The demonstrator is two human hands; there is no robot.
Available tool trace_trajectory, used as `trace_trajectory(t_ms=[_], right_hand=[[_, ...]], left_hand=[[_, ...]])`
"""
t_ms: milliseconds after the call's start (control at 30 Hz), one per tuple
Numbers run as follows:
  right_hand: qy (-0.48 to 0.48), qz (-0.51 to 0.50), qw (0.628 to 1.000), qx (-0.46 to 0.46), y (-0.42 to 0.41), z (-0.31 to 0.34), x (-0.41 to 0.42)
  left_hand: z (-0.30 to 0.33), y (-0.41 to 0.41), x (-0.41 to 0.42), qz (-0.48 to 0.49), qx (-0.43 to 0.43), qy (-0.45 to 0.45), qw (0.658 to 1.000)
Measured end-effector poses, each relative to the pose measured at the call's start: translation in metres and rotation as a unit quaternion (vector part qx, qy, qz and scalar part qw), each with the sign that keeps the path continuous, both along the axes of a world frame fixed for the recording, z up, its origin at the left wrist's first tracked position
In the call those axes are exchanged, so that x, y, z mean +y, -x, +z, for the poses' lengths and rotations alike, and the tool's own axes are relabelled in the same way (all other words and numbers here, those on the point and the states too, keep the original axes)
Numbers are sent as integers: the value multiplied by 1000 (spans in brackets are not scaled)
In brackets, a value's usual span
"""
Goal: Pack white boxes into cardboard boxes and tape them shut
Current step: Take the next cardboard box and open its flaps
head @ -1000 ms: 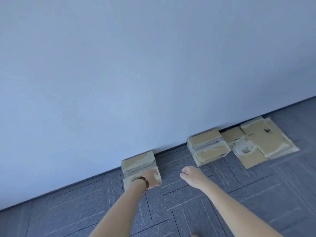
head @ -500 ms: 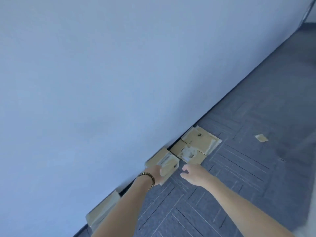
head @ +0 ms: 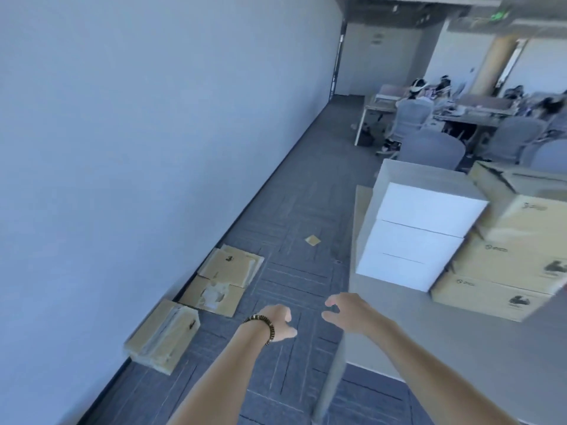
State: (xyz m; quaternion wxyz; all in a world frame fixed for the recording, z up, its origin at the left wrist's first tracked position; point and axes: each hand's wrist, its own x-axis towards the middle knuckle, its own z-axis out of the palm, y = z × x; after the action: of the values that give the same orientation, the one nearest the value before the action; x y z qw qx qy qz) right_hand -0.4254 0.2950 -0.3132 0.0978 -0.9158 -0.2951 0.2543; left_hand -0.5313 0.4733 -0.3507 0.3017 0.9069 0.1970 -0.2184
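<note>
My left hand (head: 277, 323) and right hand (head: 346, 309) hang empty, fingers loosely spread, over open carpet (head: 294, 210); right, white boxes (head: 417, 237) stacked at the desk (head: 460, 338) edge; cardboard boxes (head: 506, 271) lettering blurred.

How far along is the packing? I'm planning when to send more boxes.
Looks done: closed cardboard boxes stacked on the table. In hand: nothing; the left hand and right hand are both empty over the floor. Left: a stack of white boxes on the table is unpacked, and flattened cardboard lies by the wall.
</note>
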Motion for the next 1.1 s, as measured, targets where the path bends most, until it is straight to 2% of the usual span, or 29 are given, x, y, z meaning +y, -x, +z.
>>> trace_trajectory(t_ms=[400,833,1100], right_hand=[[-40,-145,988,-15,-112,28,-213],[-91,-258,961,-41,-292,48,-444],[-108,-289,948,-79,-380,63,-531]], left_hand=[[51,-169,-174,-153,-43,-53,986],[86,-376,-379,-130,-80,-28,988],[104,-449,-420,-76,-128,-32,988]])
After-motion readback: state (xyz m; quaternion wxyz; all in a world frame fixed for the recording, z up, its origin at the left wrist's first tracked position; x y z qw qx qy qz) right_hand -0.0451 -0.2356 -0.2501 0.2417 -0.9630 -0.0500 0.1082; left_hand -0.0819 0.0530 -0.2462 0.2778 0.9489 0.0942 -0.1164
